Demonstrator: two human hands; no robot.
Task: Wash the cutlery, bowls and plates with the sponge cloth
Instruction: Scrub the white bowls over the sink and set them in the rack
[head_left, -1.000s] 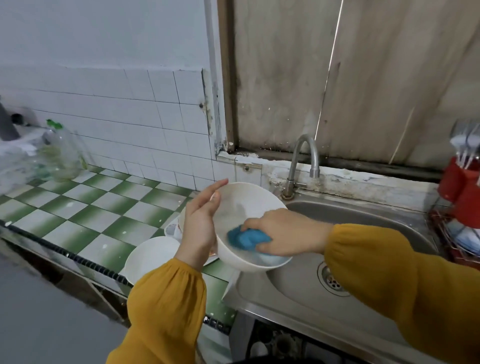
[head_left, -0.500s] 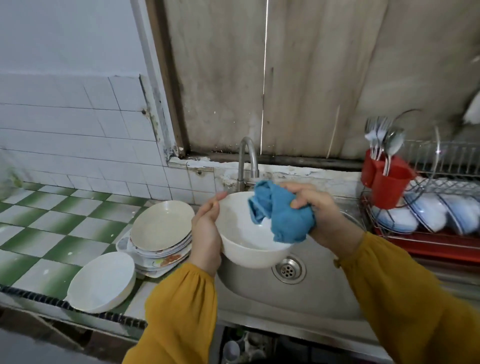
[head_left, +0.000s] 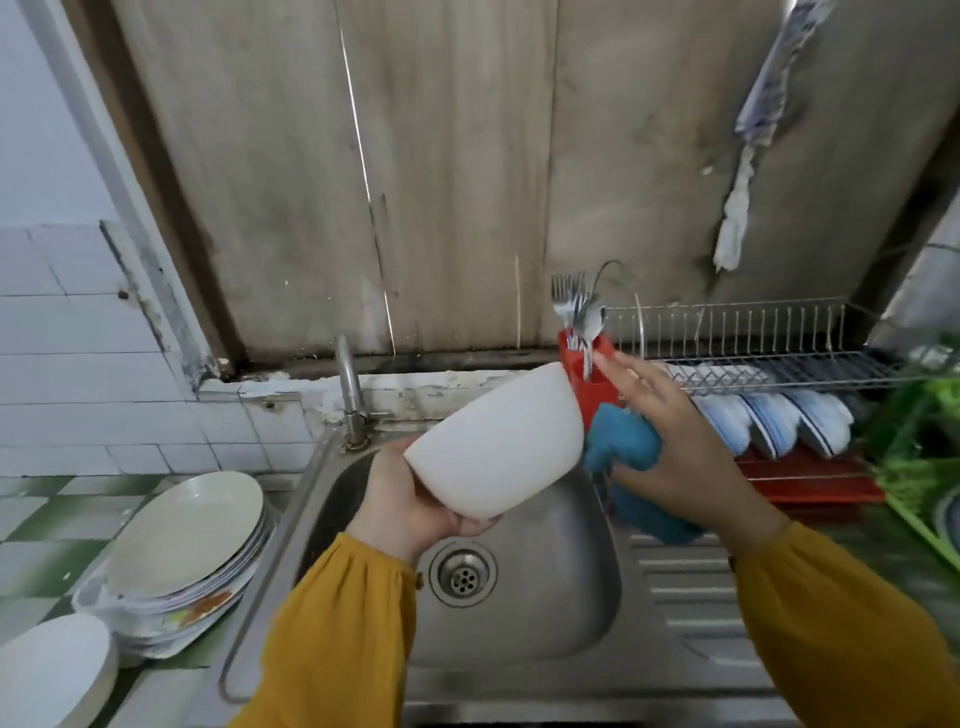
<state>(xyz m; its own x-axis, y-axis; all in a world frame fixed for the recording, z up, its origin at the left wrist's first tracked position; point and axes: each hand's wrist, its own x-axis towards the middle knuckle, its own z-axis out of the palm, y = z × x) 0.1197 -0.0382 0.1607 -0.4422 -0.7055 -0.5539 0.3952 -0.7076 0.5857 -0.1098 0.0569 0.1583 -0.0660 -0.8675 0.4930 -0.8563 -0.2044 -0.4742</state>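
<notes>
A white bowl (head_left: 498, 441) is tipped on its side above the steel sink (head_left: 566, 597), its opening turned to the right. My left hand (head_left: 410, 506) holds it from below by its base. My right hand (head_left: 675, 441) holds the blue sponge cloth (head_left: 628, 447) against the bowl's rim, with the fingers stretched out. The cloth's tail hangs down under my right wrist. A stack of dirty plates (head_left: 182, 551) lies on the counter left of the sink, with another white bowl (head_left: 52, 670) in front of it.
The tap (head_left: 348, 384) stands behind the sink. On the right, a red cutlery holder (head_left: 592, 379) with forks and spoons and a wire dish rack (head_left: 769, 395) holding several blue-rimmed dishes. A green basket (head_left: 919, 457) is at the far right.
The bowl has been lifted and turned onto its side, opening to the right. My right hand and the cloth have moved from inside the bowl to its right rim. The view has swung right.
</notes>
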